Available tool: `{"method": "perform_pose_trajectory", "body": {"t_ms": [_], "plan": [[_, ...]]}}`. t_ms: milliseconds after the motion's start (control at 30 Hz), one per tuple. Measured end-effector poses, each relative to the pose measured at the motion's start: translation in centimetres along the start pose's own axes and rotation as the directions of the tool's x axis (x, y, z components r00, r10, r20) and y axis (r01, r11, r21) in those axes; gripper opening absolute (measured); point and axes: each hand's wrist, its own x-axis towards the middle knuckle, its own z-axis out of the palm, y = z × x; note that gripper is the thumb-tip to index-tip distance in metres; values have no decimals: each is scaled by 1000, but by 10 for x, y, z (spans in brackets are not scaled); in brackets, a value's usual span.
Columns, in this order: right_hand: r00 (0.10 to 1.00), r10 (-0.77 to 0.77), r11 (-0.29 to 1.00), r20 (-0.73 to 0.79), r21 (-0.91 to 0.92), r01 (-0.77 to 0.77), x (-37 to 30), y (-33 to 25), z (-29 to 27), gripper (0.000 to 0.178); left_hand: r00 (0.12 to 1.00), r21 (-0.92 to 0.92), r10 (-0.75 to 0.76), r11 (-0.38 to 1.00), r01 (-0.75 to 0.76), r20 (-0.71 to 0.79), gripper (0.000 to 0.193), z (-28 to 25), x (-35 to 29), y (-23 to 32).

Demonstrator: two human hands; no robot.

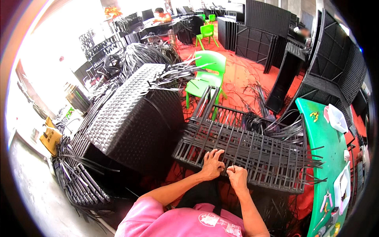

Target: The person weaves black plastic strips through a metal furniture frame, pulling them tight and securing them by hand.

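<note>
In front of me lies a partly woven black wicker panel (272, 152), with long strips laid over and under its frame bars and loose strip ends poking out at the right. My left hand (213, 164) rests on the panel's near edge with its fingers spread. Just right of it, my right hand (237, 177) is closed in a pinch at the same edge. A short, thin black strip (233, 167) shows at its fingertips; the rest of it is hidden by the hand.
A large woven black wicker piece (130, 114) stands close on my left. Beyond the panel is a green chair (209, 65). On my right, a green table (316, 138) carries pliers (326, 200) and white trays (336, 118). Loose strips litter the red floor (241, 75). Another person (162, 16) sits far back.
</note>
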Motion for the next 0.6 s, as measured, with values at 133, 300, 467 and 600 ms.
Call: {"method": "perform_pose_trajectory", "body": {"t_ms": [133, 300, 467, 600], "plan": [[980, -146, 987, -136, -90, 135, -1, -2, -1, 10, 994, -79, 15, 997, -24, -107, 10, -3, 9, -1], [968, -207, 978, -142, -64, 200, -5, -2, -9, 15, 976, -305, 26, 948, -94, -218, 14, -6, 8, -1], [953, -276, 961, -126, -70, 269, -11, 11, -10, 13, 882, -889, -407, 458, -26, -236, 8, -42, -19, -8], [992, -121, 988, -25, 96, 123, 17, -22, -27, 19, 887, -236, 77, 950, -203, -456, 12, -87, -21, -13]]}}
